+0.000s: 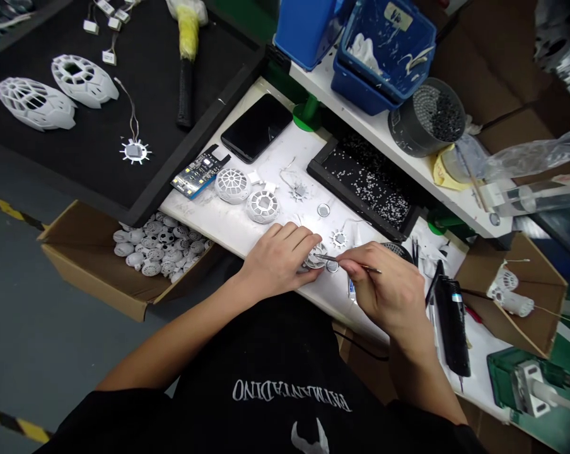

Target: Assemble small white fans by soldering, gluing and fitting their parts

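My left hand is closed around a white round lattice shell at the table's near edge. In my right hand I pinch a thin metal tool, too slender to name surely; its tip reaches the shell. A small round disc lies close beside the shell. Just beyond are a white star-shaped piece with wires and a silvery disc. Two white round lattice shells, one closed-patterned and one with a centre piece, sit left of them.
A black tray of tiny white grains stands behind my hands. A phone and a circuit board lie at the back left. A carton of white shells stands lower left. A black electric screwdriver lies at right, below a shelf.
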Motion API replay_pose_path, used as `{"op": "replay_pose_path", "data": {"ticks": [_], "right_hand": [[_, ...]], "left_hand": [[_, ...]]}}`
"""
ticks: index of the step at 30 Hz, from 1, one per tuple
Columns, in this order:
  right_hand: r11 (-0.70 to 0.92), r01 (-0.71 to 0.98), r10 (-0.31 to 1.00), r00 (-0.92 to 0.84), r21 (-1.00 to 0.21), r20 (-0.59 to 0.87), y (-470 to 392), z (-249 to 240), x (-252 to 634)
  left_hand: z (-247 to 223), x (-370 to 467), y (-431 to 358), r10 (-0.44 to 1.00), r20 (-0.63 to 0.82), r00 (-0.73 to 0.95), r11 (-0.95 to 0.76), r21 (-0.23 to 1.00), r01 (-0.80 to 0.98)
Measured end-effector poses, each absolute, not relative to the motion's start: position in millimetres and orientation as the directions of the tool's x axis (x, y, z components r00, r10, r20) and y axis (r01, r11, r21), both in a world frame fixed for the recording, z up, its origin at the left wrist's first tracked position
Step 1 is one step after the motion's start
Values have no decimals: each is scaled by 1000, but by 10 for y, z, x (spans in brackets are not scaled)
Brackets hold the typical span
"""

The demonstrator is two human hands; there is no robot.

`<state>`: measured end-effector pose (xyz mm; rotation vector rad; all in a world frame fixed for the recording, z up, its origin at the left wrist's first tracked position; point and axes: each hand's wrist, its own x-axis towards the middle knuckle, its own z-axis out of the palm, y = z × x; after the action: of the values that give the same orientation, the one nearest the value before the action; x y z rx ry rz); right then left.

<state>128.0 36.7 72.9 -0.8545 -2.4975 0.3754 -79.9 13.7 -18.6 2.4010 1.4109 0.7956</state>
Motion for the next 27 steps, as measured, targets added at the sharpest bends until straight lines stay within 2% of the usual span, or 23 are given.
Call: {"op": "replay_pose_path", "data": {"ticks": [8,15,19,27], "right_hand": [[661,690,750,-617,-295,237,227,830,1099],[662,685,745,-559,-305,363,135,696,1155],[652,676,751,-514,-344,415,99,585,1236],[633,563,767,-368,-530,525,59,271,1330]], "left_hand": [[-176,-788,134,872,318,372,-485,464,741],[-200,-800,146,864,326,384,-500,459,734],[-210,-800,156,863,330,383,-502,468,728],[-210,-797,164,864,327,383,-500,467,730]]}}
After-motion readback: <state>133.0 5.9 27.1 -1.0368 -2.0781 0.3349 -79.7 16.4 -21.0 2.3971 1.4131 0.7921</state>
